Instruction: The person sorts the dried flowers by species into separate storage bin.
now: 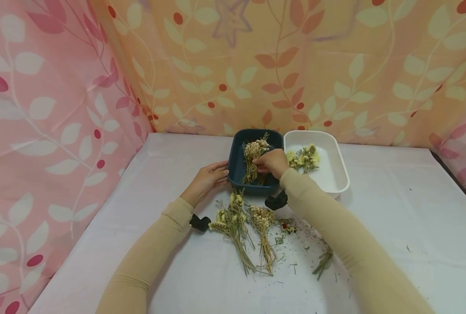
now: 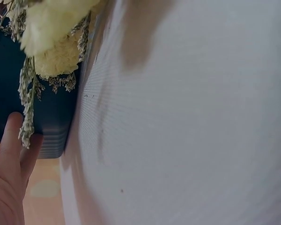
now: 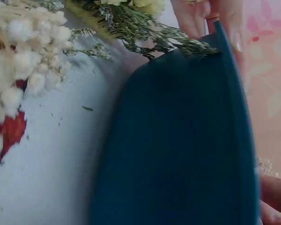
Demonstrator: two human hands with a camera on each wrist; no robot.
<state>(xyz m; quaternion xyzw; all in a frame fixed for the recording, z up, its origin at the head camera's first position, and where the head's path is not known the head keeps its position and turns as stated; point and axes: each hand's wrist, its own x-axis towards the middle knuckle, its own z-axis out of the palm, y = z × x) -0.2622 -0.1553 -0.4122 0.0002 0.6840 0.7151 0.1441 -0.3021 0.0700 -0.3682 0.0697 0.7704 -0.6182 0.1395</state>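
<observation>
A dark blue tray (image 1: 234, 163) stands at the back of the table. My left hand (image 1: 205, 181) rests against its left wall with fairly straight fingers; the left wrist view shows fingers (image 2: 10, 150) touching the blue side. My right hand (image 1: 273, 163) reaches over the tray and pinches the stems of a dried flower bunch (image 1: 255, 150) with small whitish heads, inside the tray. The right fingers (image 3: 275, 194) show only partly beyond the rim in the right wrist view. In front of the tray lie a yellow dried flower bunch (image 1: 233, 218) and a whitish one (image 1: 262, 218).
Right of the blue tray stands a white tray (image 1: 335, 170) with yellow dried flowers (image 1: 305, 158) in it. A small sprig with red petals (image 1: 288, 226), a green stem piece (image 1: 324, 260) and scattered crumbs lie on the table (image 1: 406, 218). Patterned cloth (image 1: 315, 65) hangs behind.
</observation>
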